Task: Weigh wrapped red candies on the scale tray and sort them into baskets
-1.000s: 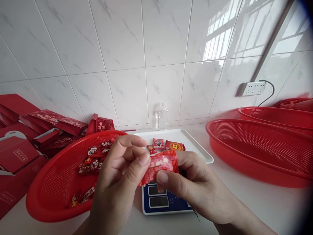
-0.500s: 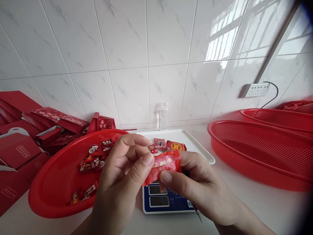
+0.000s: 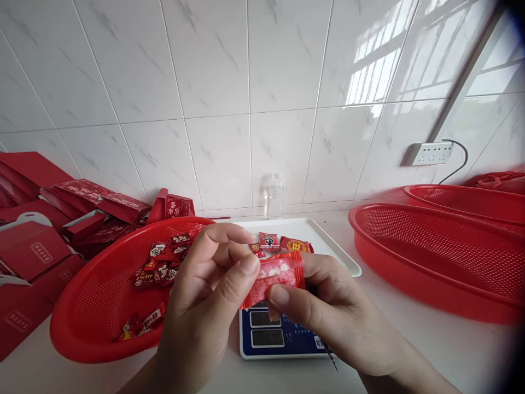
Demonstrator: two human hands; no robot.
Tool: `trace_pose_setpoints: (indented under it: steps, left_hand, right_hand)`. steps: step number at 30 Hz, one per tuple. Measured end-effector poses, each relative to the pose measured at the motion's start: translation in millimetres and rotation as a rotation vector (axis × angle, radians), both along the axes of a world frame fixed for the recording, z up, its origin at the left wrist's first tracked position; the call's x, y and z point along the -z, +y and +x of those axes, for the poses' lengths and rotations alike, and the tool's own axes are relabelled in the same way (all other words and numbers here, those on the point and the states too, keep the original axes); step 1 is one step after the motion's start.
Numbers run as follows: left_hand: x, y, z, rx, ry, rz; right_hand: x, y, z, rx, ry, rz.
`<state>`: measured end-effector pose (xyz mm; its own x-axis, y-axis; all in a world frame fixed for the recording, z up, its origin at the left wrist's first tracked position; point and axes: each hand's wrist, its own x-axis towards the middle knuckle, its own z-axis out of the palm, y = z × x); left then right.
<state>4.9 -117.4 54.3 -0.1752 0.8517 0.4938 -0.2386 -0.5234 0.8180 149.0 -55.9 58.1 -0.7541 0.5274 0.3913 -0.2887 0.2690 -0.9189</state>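
Observation:
Both hands hold one red candy packet (image 3: 279, 276) with a see-through strip, in front of a scale with a blue panel (image 3: 287, 334). My left hand (image 3: 213, 290) pinches the packet's left end between thumb and fingers. At its lower edge and right end, my right hand (image 3: 328, 306) grips it with thumb and fingers. Behind the packet, several red wrapped sweets (image 3: 268, 241) lie on the scale's white tray (image 3: 344, 260). To the left, a red perforated basket (image 3: 94, 306) contains several small wrapped sweets (image 3: 162, 262). A dark, thin patterned piece (image 3: 330, 355) shows below my right hand.
Red cartons (image 3: 36, 249) are piled at the left. Two red baskets (image 3: 418, 295) stand at the right. A clear bottle (image 3: 276, 196) is by the tiled wall, and a power strip (image 3: 431, 154) with a black cable is mounted at the right.
The view has shifted very slightly. Both hands keep their hold on the packet, which looks tilted a little differently.

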Motion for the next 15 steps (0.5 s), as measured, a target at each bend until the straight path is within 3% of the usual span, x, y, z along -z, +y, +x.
trace_pose_setpoints:
  steps: [15]
  left_hand:
    - [-0.5,0.1,-1.0,0.007,0.003,-0.006]
  right_hand:
    - [-0.4,0.3,0.1,0.000,0.012,-0.003]
